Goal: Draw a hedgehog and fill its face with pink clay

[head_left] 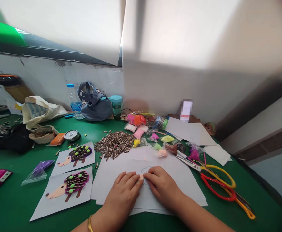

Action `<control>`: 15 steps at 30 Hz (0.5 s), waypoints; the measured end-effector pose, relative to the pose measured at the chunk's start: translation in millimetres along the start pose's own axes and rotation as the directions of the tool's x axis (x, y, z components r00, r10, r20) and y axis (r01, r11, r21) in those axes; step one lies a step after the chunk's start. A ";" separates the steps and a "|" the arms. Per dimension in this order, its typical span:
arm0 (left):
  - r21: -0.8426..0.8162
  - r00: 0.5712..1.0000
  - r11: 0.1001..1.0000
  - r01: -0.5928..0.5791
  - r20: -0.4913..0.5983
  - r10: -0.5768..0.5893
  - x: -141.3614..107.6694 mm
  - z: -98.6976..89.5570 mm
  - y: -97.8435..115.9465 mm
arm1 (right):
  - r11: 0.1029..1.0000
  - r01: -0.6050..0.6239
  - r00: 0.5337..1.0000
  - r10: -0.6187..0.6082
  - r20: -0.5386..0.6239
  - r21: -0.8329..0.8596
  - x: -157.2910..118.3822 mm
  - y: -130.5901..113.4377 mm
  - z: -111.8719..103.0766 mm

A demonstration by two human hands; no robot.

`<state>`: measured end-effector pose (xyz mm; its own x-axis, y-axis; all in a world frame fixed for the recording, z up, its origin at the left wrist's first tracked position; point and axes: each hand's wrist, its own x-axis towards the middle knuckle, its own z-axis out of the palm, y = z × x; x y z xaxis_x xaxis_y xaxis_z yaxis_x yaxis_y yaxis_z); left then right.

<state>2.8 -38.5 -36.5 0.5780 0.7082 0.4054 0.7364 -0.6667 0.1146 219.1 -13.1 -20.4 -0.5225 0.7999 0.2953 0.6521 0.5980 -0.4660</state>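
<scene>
A small bit of peach modelling clay (141, 177) lies on a sheet of white paper (121, 167) with a blue line drawing (146, 170), partly covered by my fingers. My left hand (125, 190) rests on the sheet, fingers together and bent, their tips pressed against the clay's left side. From the right, my right hand (164, 185) grips the clay with its fingertips. Just left of the paper lie two finished hedgehog pictures (56, 193), with peach snouts, seed spines and green dots. Behind the sheet is a pile of striped sunflower seeds (115, 143).
Scissors with red and yellow handles (218, 183) lie at the right. Bagged coloured clay (138, 120) and a peach clay lump (162, 152) sit behind the paper. A purple clay bag (40, 167), a round tin (72, 135), a blue bag (96, 104) and a cup (116, 106) stand left and back.
</scene>
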 end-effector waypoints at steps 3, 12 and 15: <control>0.001 1.000 1.000 -0.005 0.013 0.005 0.0 -0.9 -1.0 | 1.000 -0.006 1.000 0.006 -0.003 0.015 -1.0 -0.1 -0.2; 0.031 0.999 0.999 -0.039 -0.004 0.039 1.1 -2.4 -2.6 | 0.999 0.041 0.998 -0.041 -0.036 -0.009 -3.4 4.1 4.7; 0.022 0.999 0.999 -0.037 0.011 0.036 1.0 -1.7 -2.4 | 0.999 0.043 0.998 -0.044 -0.039 -0.027 -3.0 3.3 5.7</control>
<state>1.0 -36.6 -34.9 0.6082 0.6860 0.3994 0.7225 -0.6868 0.0796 219.6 -13.8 -27.5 -0.5292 0.7740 0.3476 0.6437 0.6331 -0.4300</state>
